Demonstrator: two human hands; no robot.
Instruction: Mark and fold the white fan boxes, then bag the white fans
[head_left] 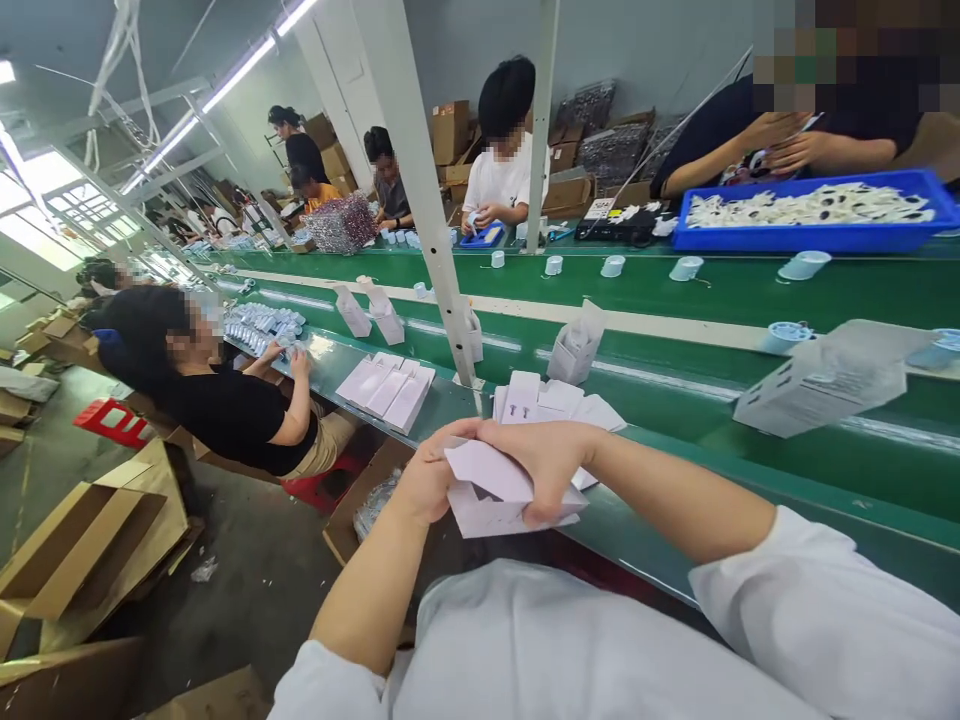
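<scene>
Both my hands are closed round a small white carton (501, 493) held in front of my chest, at the near edge of the green conveyor (675, 300). My left hand (424, 480) grips its left end. My right hand (544, 460) wraps over the top, with the thumb under the carton's lower edge. The carton's flaps stand partly unfolded. Just beyond my hands lies a stack of flat white cartons (551, 405) on the bench edge.
More flat cartons (386, 388) lie to the left. Folded white boxes (821, 385) and round white parts (686, 268) ride the belt. A blue tray (810, 238) of parts stands at the far right. Several co-workers sit along the line. Cardboard boxes (82, 545) litter the floor on the left.
</scene>
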